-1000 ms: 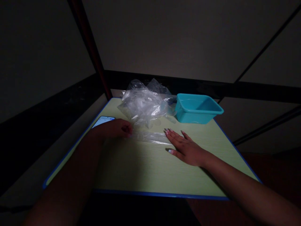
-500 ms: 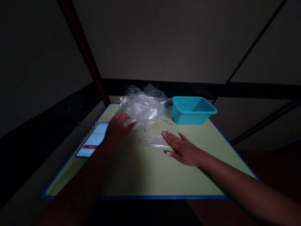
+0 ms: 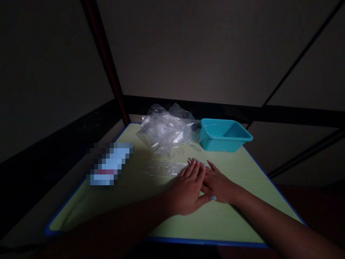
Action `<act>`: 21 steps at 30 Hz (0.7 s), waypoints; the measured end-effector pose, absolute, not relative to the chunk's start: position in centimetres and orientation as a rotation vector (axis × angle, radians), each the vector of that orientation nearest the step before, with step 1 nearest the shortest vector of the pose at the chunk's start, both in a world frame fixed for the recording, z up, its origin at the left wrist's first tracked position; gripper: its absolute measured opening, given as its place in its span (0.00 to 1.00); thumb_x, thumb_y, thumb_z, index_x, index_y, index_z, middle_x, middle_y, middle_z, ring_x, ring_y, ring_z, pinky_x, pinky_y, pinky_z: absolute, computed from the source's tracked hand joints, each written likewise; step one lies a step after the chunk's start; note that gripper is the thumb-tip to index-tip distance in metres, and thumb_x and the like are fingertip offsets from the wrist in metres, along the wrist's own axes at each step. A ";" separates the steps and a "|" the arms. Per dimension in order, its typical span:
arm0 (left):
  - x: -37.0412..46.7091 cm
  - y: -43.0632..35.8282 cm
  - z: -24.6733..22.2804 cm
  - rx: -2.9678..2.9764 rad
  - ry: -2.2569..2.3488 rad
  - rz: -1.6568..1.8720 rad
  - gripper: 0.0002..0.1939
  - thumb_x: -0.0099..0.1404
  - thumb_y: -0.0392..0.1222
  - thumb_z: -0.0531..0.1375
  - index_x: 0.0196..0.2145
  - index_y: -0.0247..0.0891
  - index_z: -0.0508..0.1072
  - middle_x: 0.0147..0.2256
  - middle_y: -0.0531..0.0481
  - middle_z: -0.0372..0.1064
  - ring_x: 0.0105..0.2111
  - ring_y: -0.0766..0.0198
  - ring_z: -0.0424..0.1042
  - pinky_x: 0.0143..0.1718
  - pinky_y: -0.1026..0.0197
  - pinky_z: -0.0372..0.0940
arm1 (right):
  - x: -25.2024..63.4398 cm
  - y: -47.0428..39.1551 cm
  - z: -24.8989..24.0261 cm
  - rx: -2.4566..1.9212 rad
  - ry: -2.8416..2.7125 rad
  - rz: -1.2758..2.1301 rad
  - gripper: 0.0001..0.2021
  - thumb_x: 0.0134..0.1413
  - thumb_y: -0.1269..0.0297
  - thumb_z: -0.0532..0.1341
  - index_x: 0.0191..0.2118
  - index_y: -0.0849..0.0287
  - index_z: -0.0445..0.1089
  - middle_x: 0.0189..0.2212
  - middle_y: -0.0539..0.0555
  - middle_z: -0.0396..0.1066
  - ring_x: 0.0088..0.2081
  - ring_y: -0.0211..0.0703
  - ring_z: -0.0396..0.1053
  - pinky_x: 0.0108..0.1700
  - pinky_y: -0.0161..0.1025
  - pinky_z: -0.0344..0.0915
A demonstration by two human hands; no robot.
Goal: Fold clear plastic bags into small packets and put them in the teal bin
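A narrow clear plastic bag (image 3: pixel 163 168) lies flat across the middle of the table. My right hand (image 3: pixel 219 185) rests palm down over its right end, fingers stretched out. Partly on top of the right hand lies my left hand (image 3: pixel 190 189), its fingers extended and its thumb pointing right; it covers some of the right hand's fingers. Neither hand grips anything. Behind the flat bag sits a loose heap of crumpled clear plastic bags (image 3: pixel 169 129), apart from both hands.
A turquoise plastic tub (image 3: pixel 225 144) stands at the back right of the pale table (image 3: pixel 242 219), which has a blue edge. On the left lies a phone (image 3: pixel 110 165), its screen lit and blurred. Walls rise behind and to the left.
My left hand has come from beside the phone, to the right and nearer, onto the right hand. The right hand stays on the flat bag. The view has tilted slightly.
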State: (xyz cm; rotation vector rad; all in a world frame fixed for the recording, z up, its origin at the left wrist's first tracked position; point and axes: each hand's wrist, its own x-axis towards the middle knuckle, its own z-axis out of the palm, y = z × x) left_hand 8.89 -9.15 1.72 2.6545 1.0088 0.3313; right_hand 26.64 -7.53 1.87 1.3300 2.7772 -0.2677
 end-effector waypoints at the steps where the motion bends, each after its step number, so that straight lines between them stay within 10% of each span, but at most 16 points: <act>1: 8.8 -9.2 1.7 2.650 1.041 0.304 0.45 0.69 0.64 0.42 0.67 0.21 0.40 0.67 0.29 0.30 0.67 0.45 0.29 0.65 0.44 0.42 | 26.7 -7.5 1.9 1.329 2.778 -0.270 0.32 0.65 0.53 0.50 0.69 0.57 0.41 0.68 0.62 0.40 0.68 0.53 0.40 0.65 0.64 0.38; 21: -2.7 -9.6 1.9 2.642 1.382 0.021 0.32 0.72 0.51 0.45 0.67 0.30 0.49 0.68 0.35 0.38 0.68 0.48 0.37 0.64 0.37 0.42 | 26.7 -7.3 1.6 1.340 2.851 -0.274 0.34 0.66 0.46 0.42 0.70 0.55 0.31 0.69 0.60 0.37 0.68 0.55 0.38 0.63 0.67 0.39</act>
